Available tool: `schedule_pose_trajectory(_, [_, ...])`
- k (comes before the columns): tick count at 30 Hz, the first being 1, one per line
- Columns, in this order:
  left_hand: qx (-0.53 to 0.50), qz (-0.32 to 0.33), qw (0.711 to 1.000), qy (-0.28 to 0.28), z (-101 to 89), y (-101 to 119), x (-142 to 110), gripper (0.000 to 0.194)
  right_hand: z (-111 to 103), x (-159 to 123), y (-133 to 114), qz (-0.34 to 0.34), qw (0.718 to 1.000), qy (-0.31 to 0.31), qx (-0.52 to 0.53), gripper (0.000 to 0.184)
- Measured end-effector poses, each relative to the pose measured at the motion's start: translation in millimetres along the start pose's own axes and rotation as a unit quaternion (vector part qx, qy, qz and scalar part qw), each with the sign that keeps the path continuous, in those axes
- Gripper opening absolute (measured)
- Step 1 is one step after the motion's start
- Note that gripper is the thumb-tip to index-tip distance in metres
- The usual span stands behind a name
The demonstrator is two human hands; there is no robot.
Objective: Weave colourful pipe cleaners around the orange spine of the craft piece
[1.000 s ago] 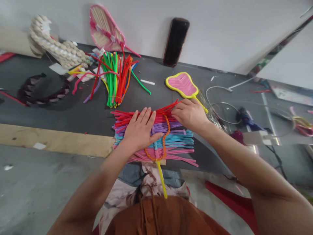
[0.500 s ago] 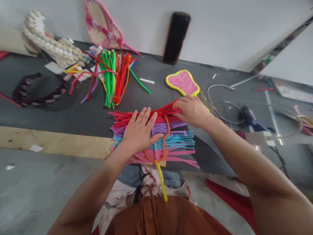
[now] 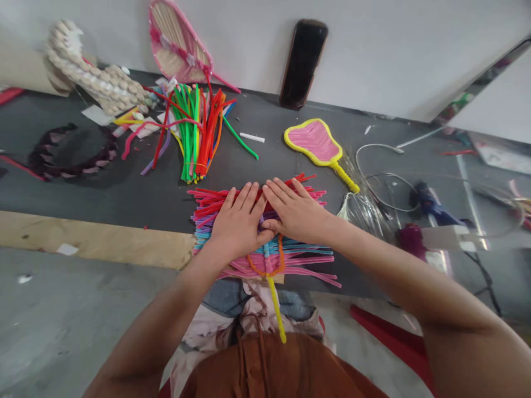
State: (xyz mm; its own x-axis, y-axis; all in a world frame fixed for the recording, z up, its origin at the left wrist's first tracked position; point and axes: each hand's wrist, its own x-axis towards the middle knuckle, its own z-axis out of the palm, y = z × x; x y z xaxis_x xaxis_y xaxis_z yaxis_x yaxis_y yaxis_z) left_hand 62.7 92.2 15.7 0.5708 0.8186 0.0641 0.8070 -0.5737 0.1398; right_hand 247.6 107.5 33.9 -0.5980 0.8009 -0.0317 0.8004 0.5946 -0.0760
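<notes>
My left hand [image 3: 238, 224] lies flat, fingers out, on rows of pipe cleaners [image 3: 207, 205] in red, purple, blue and pink. My right hand [image 3: 294, 211] also rests flat on them, its thumb touching or nearly touching the left one. Under both hands an orange twisted pipe-cleaner outline [image 3: 282, 257] shows only its lower curve; the rest is covered. A yellow stem [image 3: 276, 309] sticks out from its bottom, past the table edge toward my body.
Beyond my hands lies a bundle of green and red pipe cleaners [image 3: 193, 132]. A yellow-edged pink fan [image 3: 317, 142] with a tassel is at the right, near wire loops [image 3: 390, 177]. A phone [image 3: 304, 63] leans on the wall. A dark braided hoop [image 3: 70, 157] sits left.
My right hand has left the right ends of the red pipe cleaners, moved left and flattened beside my left hand. The left hand stays in place.
</notes>
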Motion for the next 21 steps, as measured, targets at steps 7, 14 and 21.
schedule_pose_trajectory(7, [0.012,-0.014,1.000,-0.021,-3.2,0,-2,0.091,22,-9,12,0.035,0.999,0.013,0.007,0.090])
schedule_pose_trajectory(14, [0.058,-0.028,0.997,-0.051,-13.1,-14,-16,0.085,25,-9,8,0.029,0.999,0.042,0.006,0.086])
schedule_pose_trajectory(21, [0.071,-0.004,0.993,-0.092,-17.6,-28,-18,0.089,26,-8,8,0.027,0.998,0.054,0.007,0.083])
